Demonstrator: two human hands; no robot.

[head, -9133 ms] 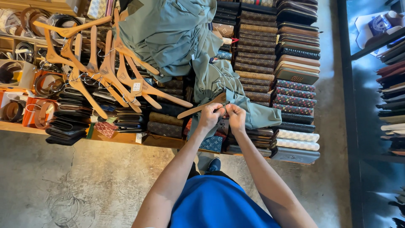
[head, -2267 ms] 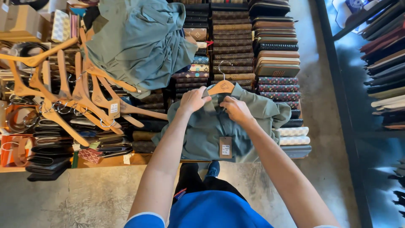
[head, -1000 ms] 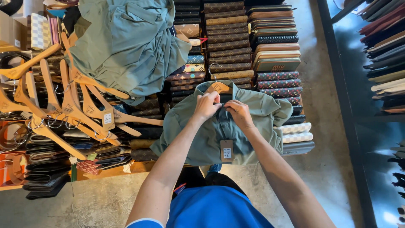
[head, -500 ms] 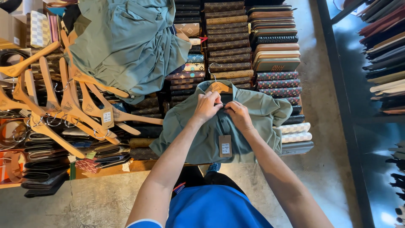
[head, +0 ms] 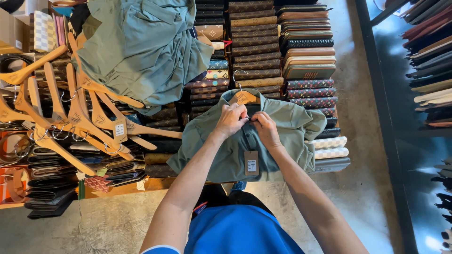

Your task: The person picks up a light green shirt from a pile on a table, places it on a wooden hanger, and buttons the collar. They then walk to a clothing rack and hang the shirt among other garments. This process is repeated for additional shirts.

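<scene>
A grey-green shirt (head: 292, 136) lies spread on a wooden hanger (head: 243, 97) over the rows of wallets, with a brown tag (head: 251, 162) hanging down its front. My left hand (head: 230, 120) and my right hand (head: 265, 129) meet at the collar just below the hanger, both pinching the fabric of the shirt's front opening. The fingertips are pressed together there, and what lies between them is hidden.
A pile of the same grey-green shirts (head: 141, 47) lies at the upper left. Several empty wooden hangers (head: 70, 122) are heaped at the left. Stacked patterned wallets (head: 263, 51) cover the wooden table (head: 117, 188). A dark shelf (head: 423, 70) stands to the right across a concrete floor.
The shirt, earlier bunched in my hands, now lies flat on its hanger over the wallets. Over the last second my hands stay at the collar with only slight finger movement.
</scene>
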